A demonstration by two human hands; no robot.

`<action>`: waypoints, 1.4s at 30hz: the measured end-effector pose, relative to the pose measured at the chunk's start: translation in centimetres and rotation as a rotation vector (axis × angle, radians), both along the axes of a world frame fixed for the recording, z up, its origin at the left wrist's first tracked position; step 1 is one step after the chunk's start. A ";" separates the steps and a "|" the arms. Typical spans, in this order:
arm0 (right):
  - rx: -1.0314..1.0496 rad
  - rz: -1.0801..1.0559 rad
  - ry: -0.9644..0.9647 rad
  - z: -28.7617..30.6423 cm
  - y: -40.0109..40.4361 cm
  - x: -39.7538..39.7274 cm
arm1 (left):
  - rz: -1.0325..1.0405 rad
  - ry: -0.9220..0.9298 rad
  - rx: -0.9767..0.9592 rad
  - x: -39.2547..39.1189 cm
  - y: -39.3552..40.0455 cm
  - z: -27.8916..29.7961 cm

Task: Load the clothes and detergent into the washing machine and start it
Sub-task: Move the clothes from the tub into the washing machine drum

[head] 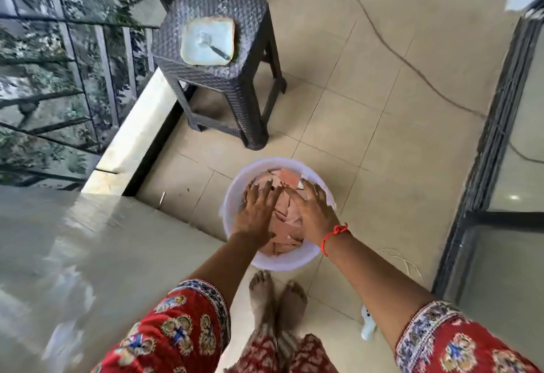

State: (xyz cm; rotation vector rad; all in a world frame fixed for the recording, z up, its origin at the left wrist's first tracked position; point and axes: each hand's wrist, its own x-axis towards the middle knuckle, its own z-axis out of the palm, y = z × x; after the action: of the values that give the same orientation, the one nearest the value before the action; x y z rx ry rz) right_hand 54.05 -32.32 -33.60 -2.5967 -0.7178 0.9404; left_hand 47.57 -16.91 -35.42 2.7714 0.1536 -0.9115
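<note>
A white plastic bucket (282, 262) stands on the tiled floor just ahead of my bare feet. It is filled with pink cloth (287, 180), crumpled in folds. My left hand (256, 210) lies flat on the cloth at the bucket's left side, fingers spread. My right hand (312, 210), with a red thread at the wrist, presses down on the cloth at the right side, fingers spread too. Neither hand has closed around the cloth. A washing machine and detergent are not in view.
A dark woven-pattern stool (235, 84) stands beyond the bucket with a pale square dish (206, 40) and a small utensil on top. A low ledge and railing (73, 93) run along the left. A glass door frame (485, 166) is on the right. A cable (412, 69) crosses the floor.
</note>
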 end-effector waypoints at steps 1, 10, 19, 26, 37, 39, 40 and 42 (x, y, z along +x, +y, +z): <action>-0.010 0.010 -0.003 -1.7 0.2 -0.2 | -0.001 0.008 -0.005 0.0 0.2 -1.5; -0.156 -0.019 0.120 -18.3 1.6 -2.9 | -0.015 0.121 0.075 -1.1 0.5 -16.5; -0.188 -0.019 0.022 -27.0 3.3 -3.1 | 0.058 0.119 -0.028 -0.3 1.1 -27.0; -0.162 -0.003 0.018 -31.1 3.7 -2.8 | 0.146 0.027 -0.155 0.3 1.1 -31.7; -0.117 -0.008 0.023 -34.0 5.4 -0.8 | 0.257 -0.090 -0.254 1.8 1.1 -34.1; -0.082 -0.077 0.058 -32.7 5.3 -0.8 | 0.270 -0.098 -0.265 2.0 1.0 -33.1; -0.080 -0.067 0.046 -32.0 5.2 -0.9 | 0.276 -0.097 -0.273 2.2 1.0 -32.2; -0.083 -0.037 0.013 -30.0 5.0 -1.2 | 0.269 -0.075 -0.281 2.3 0.9 -29.9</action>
State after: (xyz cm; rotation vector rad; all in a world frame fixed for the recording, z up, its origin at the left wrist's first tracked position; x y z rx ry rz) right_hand 52.87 -27.34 -63.63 -2.6633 -0.6374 0.9956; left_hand 49.90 -15.98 -65.31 2.4468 0.3476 -0.7005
